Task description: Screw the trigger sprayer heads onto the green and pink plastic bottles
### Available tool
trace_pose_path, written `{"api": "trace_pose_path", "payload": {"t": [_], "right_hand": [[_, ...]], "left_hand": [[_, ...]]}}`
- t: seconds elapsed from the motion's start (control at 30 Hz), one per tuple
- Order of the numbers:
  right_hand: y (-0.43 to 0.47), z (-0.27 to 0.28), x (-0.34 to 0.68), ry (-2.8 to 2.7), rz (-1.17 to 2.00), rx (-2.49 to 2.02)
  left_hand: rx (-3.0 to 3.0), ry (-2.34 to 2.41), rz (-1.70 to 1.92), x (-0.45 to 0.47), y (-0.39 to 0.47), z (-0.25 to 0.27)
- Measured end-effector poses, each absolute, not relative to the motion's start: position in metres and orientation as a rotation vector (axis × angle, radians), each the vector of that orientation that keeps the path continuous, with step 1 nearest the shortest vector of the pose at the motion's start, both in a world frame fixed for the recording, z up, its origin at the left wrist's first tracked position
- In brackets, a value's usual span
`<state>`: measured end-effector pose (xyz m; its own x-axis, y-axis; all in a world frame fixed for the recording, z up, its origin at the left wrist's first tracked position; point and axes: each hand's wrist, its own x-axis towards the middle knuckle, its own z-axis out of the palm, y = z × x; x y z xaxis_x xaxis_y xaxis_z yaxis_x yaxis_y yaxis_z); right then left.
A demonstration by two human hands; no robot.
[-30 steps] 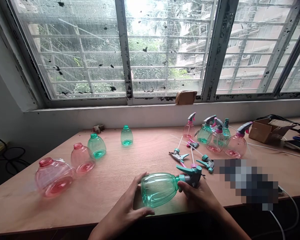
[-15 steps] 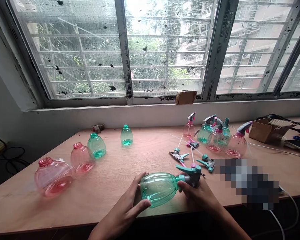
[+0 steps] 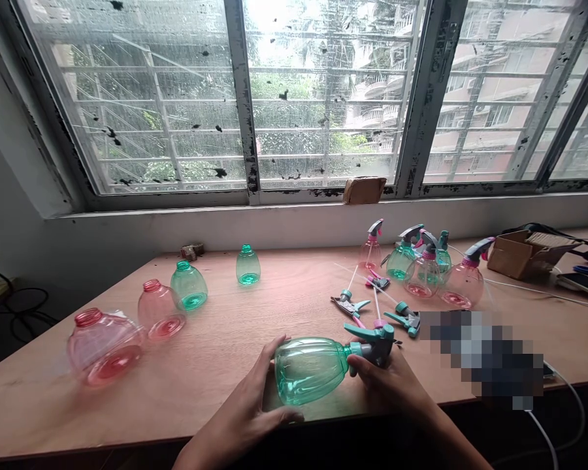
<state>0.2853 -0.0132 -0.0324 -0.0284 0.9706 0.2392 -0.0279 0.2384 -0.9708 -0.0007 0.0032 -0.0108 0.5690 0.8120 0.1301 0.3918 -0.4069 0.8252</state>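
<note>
A clear green spray bottle (image 3: 311, 371) lies sideways between my hands above the table's front edge. It has a grey and teal trigger head on its neck. My right hand (image 3: 385, 372) is closed around the neck and head, thumb on the collar. My left hand (image 3: 255, 391) cups the base end, with the fingers behind it and the thumb just below the bottle's underside. Behind the bottle lie several loose trigger heads, among them a teal one (image 3: 406, 320) and another teal one (image 3: 347, 305) with a thin tube.
On the left stand open bottles: a large pink one (image 3: 106, 349), a smaller pink one (image 3: 161, 310) and two green ones (image 3: 189, 287). Several bottles with heads fitted, one of them pink (image 3: 463, 284), stand back right near a cardboard box (image 3: 529, 254). A pixelated area (image 3: 490, 359) covers the right front.
My left thumb has come off the bottle's side and moved down below it. The bottle and my right hand have stayed almost in place.
</note>
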Motion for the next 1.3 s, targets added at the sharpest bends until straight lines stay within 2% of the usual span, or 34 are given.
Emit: {"api": "trace_pose_path", "payload": {"t": [1.3], "right_hand": [[-0.0136, -0.0308, 0.284, -1.324, 1.044, -1.004]], "left_hand": [[1.963, 0.926, 0.676, -0.0035, 0.0025, -0.0111]]}}
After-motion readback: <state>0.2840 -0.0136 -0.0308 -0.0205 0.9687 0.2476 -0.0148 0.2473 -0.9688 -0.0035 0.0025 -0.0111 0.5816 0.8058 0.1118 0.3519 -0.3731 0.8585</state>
